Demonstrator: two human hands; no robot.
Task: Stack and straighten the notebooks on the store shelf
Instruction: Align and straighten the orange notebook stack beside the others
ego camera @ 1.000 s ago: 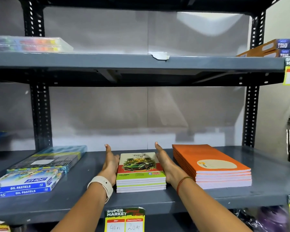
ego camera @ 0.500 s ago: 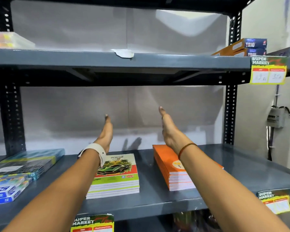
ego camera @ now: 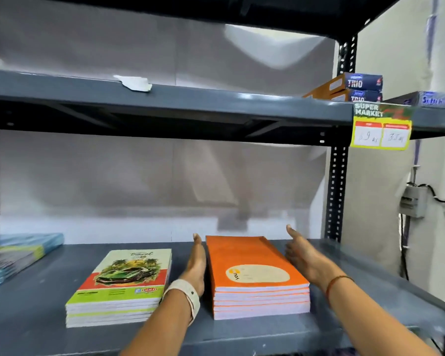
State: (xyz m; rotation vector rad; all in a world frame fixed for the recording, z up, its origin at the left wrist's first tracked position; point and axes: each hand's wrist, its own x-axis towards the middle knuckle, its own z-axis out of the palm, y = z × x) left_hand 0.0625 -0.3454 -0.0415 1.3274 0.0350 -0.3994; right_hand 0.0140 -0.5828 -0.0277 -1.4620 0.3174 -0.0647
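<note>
Hands [ego camera: 197,265] [ego camera: 303,255] flat, flanking orange stack [ego camera: 254,273], prob. touching

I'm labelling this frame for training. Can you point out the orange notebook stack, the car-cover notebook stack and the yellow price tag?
orange notebook stack [ego camera: 244,255]: head view, top cover.
car-cover notebook stack [ego camera: 123,274]: head view, car picture on top cover.
yellow price tag [ego camera: 380,129]: head view, tag's middle.

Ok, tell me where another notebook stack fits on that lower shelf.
Bare shelf lies right of the right hand. The gap between the car-cover stack and orange stack is filled by the left hand.
</note>
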